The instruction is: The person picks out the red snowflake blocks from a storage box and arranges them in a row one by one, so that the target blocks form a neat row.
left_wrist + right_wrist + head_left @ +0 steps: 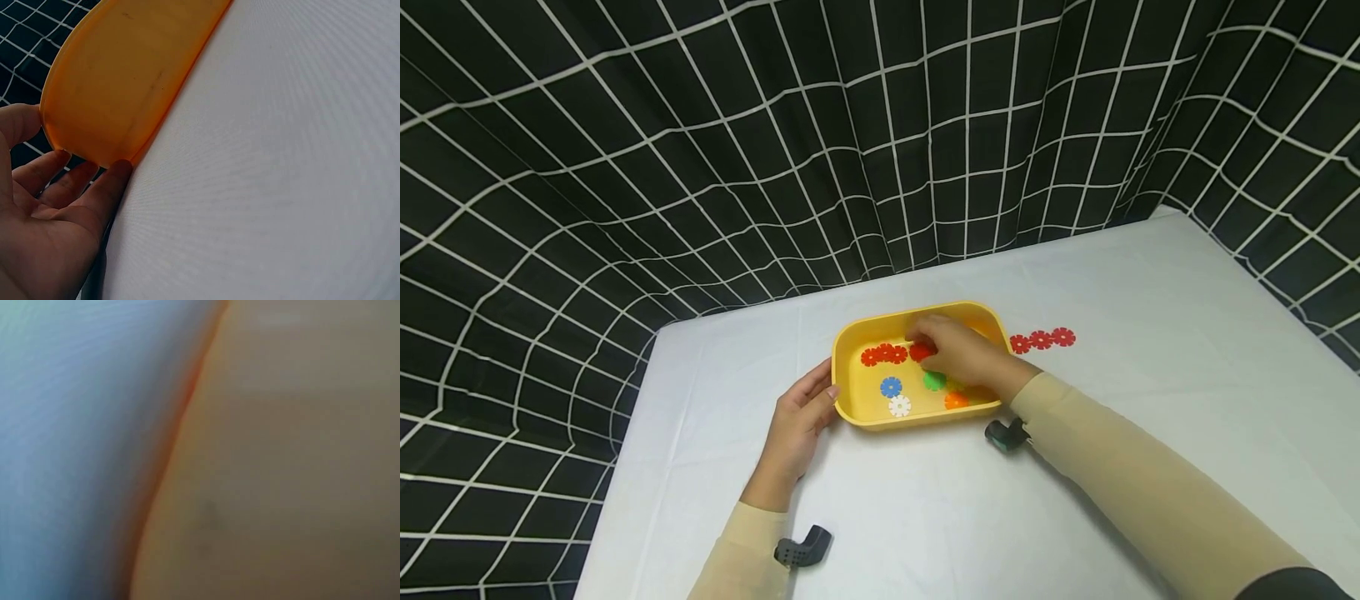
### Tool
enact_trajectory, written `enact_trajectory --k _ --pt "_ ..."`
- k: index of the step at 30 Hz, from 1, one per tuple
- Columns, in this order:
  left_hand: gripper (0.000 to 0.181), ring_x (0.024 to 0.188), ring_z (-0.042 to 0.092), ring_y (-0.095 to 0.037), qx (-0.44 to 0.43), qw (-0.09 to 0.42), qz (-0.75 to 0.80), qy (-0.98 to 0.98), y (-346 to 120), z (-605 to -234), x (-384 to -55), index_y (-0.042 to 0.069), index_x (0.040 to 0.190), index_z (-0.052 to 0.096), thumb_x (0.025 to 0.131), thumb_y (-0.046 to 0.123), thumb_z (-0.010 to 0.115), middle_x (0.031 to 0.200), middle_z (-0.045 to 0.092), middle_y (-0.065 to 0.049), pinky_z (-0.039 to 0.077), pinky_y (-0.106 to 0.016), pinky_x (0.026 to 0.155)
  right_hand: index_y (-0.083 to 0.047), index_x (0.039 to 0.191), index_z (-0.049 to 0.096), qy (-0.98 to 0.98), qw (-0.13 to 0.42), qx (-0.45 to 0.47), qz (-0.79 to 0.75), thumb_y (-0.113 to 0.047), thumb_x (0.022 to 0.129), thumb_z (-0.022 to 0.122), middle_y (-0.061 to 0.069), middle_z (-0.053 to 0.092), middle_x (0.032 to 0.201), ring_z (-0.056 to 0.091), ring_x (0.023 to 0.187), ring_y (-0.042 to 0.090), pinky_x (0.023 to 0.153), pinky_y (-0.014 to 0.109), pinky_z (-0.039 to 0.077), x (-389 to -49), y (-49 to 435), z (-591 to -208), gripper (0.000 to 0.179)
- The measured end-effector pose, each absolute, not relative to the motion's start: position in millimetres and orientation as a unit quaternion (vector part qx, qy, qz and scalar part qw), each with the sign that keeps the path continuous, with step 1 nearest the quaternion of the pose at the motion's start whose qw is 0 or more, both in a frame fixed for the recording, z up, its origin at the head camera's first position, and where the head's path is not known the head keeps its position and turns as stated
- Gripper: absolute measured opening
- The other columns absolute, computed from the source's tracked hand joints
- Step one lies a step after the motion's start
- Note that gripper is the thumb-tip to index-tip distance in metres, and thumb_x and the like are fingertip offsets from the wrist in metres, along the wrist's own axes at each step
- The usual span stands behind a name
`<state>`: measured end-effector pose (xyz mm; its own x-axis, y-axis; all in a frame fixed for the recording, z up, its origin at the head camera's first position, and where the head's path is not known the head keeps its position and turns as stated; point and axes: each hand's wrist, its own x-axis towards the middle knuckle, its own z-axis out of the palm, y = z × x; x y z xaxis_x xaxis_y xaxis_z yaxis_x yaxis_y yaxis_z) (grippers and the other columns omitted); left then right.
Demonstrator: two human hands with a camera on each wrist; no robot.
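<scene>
A yellow tray (865, 421) with rounded corners stands on the white table. My left hand (797, 421) grips its left end, the thumb at the rim and the fingers against the outer wall; in the left wrist view the fingertips (119, 167) touch the tray wall (125, 81). Reaching into the tray, my right hand (958, 346) pinches a red notched disc (921, 352) between thumb and curled fingers. Left of it lie linked red notched discs (884, 355). A blue disc (891, 387), a white disc (899, 406), a green disc (935, 381) and an orange disc (957, 400) lie nearby.
Right of the tray, a row of linked red notched discs (1041, 339) lies on the white tablecloth (887, 517). A black curtain with white grid lines (880, 150) hangs behind the table. The right wrist view is blurred, with the tray wall (281, 456) filling much of it.
</scene>
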<state>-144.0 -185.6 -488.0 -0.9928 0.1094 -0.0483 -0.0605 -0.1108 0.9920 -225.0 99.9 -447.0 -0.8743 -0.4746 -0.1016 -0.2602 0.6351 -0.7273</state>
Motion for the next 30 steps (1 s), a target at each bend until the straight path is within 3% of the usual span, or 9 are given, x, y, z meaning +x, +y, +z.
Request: enact_trajectory --k 7,11,17,25,30 --pt "0.054 0.142 0.056 -0.035 0.024 0.056 0.746 0.664 -185.2 -486.7 -143.2 -0.001 0.159 0.051 0.108 0.007 0.066 0.159 0.053 -0.019 0.058 -0.039 0.104 -0.007 0.133 0.071 0.907 0.137 -0.195 -0.346 0.003 0.096 0.081 0.006 0.063 0.119 0.058 0.113 0.027 0.108 0.041 0.053 -224.4 97.3 -446.9 0.04" --pt "0.054 0.142 0.056 -0.035 0.024 0.055 0.744 0.665 -185.3 -486.8 -143.2 -0.001 0.16 0.051 0.108 0.007 0.066 0.159 0.053 -0.018 0.058 -0.039 0.104 -0.006 0.132 0.071 0.904 0.138 -0.193 -0.357 0.005 0.096 0.08 0.007 0.061 0.11 0.056 0.107 0.027 0.097 0.036 0.055 -223.7 96.8 -445.3 0.04" --pt "0.054 0.142 0.056 -0.035 0.024 0.054 0.742 0.668 -184.7 -485.9 -142.4 0.0 0.16 0.051 0.108 0.008 0.066 0.159 0.054 -0.018 0.058 -0.039 0.105 -0.003 0.12 0.072 0.887 0.126 -0.19 -0.401 0.007 0.098 0.075 0.008 0.06 0.099 0.056 0.098 0.028 0.086 0.036 0.052 -223.3 98.3 -443.4 0.025" --pt "0.055 0.142 0.056 -0.035 0.018 0.056 0.742 0.668 -184.2 -485.9 -142.1 0.0 0.16 0.052 0.108 0.007 0.066 0.159 0.054 -0.018 0.057 -0.039 0.105 -0.001 0.125 0.071 0.86 0.139 -0.139 -0.472 -0.002 0.102 0.076 0.01 0.063 0.101 0.059 0.096 0.028 0.083 0.031 0.057 -224.5 102.7 -442.2 0.024" --pt "0.055 0.143 0.055 -0.035 0.014 0.057 0.744 0.666 -183.3 -484.9 -141.5 -0.001 0.16 0.051 0.108 0.007 0.066 0.159 0.053 -0.019 0.057 -0.038 0.105 0.0 0.128 0.072 0.847 0.149 -0.12 -0.496 0.001 0.102 0.074 0.012 0.064 0.103 0.062 0.094 0.028 0.082 0.03 0.059 -223.5 104.6 -440.8 0.026"
